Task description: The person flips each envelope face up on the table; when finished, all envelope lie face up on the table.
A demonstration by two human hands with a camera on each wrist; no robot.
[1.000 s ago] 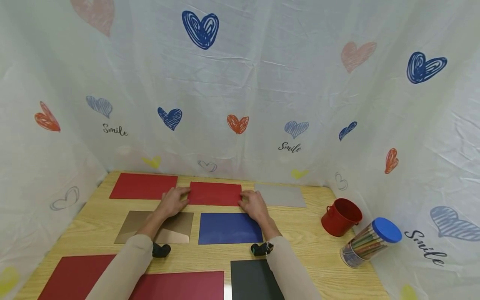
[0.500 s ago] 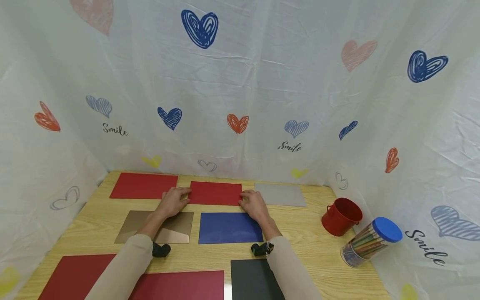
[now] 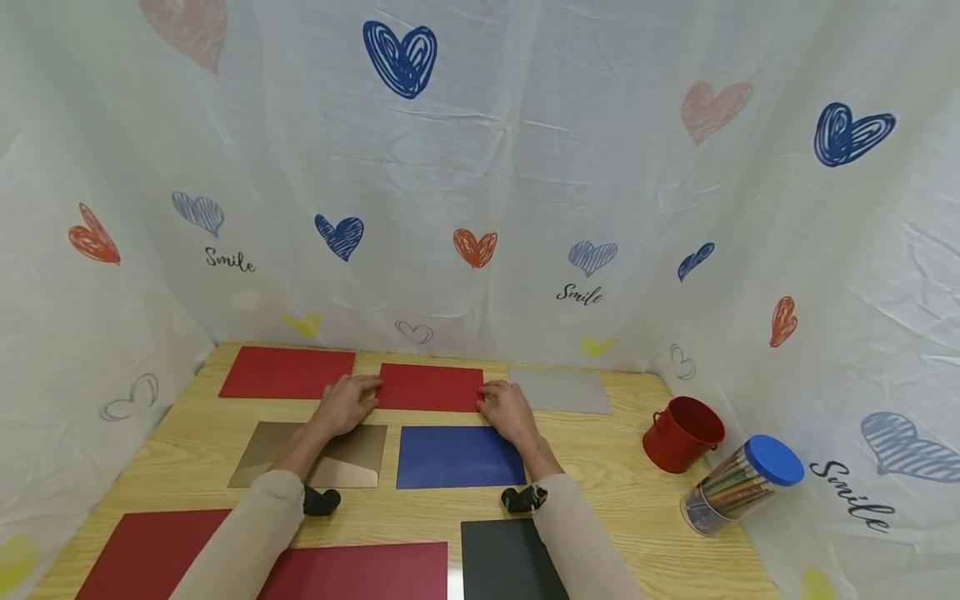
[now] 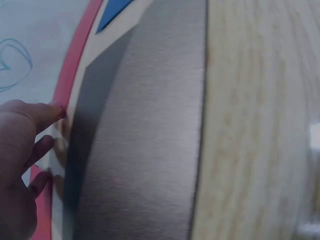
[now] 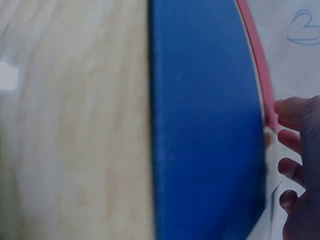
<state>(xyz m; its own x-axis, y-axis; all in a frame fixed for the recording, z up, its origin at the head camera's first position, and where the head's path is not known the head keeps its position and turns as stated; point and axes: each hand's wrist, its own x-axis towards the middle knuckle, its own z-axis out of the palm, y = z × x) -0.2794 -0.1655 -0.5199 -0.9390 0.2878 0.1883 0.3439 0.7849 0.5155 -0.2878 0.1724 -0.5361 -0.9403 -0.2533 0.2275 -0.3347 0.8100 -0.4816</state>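
One red card (image 3: 431, 387) lies flat near the table's back edge, a thin strip of wood at 12 o'clock. The left hand (image 3: 347, 406) touches its 9 o'clock edge and the right hand (image 3: 510, 408) its 3 o'clock edge; both hands are loosely spread, fingers slightly bent and apart, fingertips at the card's sides.

Eight cards show in all: four red, one each of grey, brown, blue and black. A second red (image 3: 285, 372) sits at 9 o'clock, one corner behind the left hand; the grey (image 3: 564, 391) is at 3, a narrow gap off. The blue (image 3: 457, 458) is at 5 and the brown (image 3: 262, 450) at 8, the left forearm crossing over it. Farther out come a third red (image 3: 153, 550) at 8, a fourth (image 3: 367, 575) at 7 and the black (image 3: 506, 554) at 5, partly covered by the sleeves.

Between 3 and 4 stand one red bucket (image 3: 678, 442) and one blue-lidded jar (image 3: 720, 496) of pencils, near the table's right edge. The widest bare wood of the table (image 3: 607, 492) lies at 4, between blue card and jar. A curtain (image 3: 480, 167) rises behind.
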